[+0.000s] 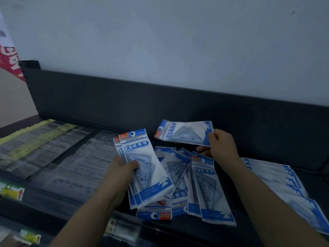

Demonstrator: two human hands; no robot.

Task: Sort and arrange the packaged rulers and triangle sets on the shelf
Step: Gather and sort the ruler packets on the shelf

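Head view — blurred pack [183,133] in right hand [222,148], left hand [119,173] part-covering stack [140,150]

— What is lying on the dark shelf [181,227]?
— Long ruler packs [35,139] with yellow headers are lying flat at the left, angling toward the back panel [160,104]. Clear packs [76,166] are lying just beside them.
— And in the middle?
— Blue-and-white triangle set packs [204,189] are lying in a loose heap, overlapping and pointing different ways. At the right, more are overlapping in a fanned row [284,179]. Price labels [12,191] are sticking to the front edge.
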